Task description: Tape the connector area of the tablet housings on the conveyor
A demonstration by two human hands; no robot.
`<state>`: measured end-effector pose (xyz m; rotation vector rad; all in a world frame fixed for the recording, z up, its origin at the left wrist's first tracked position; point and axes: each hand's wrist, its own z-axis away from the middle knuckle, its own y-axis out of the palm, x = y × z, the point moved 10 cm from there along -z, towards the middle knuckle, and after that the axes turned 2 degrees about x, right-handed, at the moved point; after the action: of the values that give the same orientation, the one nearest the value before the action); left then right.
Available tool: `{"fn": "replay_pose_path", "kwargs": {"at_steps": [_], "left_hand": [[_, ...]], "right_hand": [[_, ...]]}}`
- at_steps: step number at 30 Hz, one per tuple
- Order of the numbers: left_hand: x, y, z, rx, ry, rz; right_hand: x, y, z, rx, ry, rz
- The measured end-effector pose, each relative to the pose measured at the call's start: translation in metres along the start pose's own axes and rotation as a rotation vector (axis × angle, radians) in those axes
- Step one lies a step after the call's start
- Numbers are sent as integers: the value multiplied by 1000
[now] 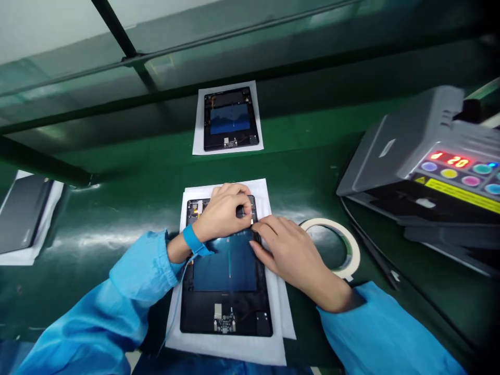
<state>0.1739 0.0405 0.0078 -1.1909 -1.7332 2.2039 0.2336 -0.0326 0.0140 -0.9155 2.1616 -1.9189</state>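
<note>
Person in blue sleeves (133,297) at a green tabletop (156,203). Black tablet (224,265), back open, lies flat on a white sheet (234,350) directly before the person. Left hand (222,211), blue strap (193,239) at the wrist, curves over the tablet's far end; grip pressed down near the far right corner, pinching anything small or not: cannot tell. Right hand (289,255) lies against the tablet's right edge, fingers (269,229) together, just below the left fingertips; same doubt about its grip. Right of that hand, a roll of tape (351,258) lies flat. Further right, a gray machine (406,151) with a red display. Ahead, a second tablet (230,120) on paper. Far left, a dark slab (23,213) on white paper.
</note>
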Motion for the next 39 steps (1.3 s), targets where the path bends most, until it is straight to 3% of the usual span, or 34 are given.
{"fn": "replay_pose_path", "kwargs": {"at_steps": [3,7,8,10,11,14,19,23,26,29,33,36,39], "left_hand": [[1,-5,-4,28,-29,26],[20,-28,-28,266,-22,209],[32,-48,-39,207,-35,141],[51,-88,-62,23,-33,-213],[60,-94,-71,17,-29,-403],[89,-78,-90,165,-71,-738],[106,-57,-93,185,-135,-802],[100,-69,-88,147,-157,-837],[78,-88,-79,101,-154,-851],[23,-104,-42,42,-56,-862],[-68,-106,65,-50,61,-784],[-125,-83,150,-106,227,-698],[-140,-40,202,-70,325,-660]], "right_hand": [[2,-2,1,6,-1,19],[2,-3,3,9,-3,3],[2,-3,3,8,-4,-2],[2,-3,4,7,-7,-9],[2,-3,4,6,-9,-12],[3,-4,4,-17,-21,-16],[3,-5,5,-80,-36,-3],[4,-3,6,-85,-71,-40],[4,-2,8,-90,-92,-70],[4,0,9,-74,-100,-76],[2,-2,10,-69,-107,-87],[2,-3,7,-60,-125,-104],[4,0,4,21,-105,-107]]}}
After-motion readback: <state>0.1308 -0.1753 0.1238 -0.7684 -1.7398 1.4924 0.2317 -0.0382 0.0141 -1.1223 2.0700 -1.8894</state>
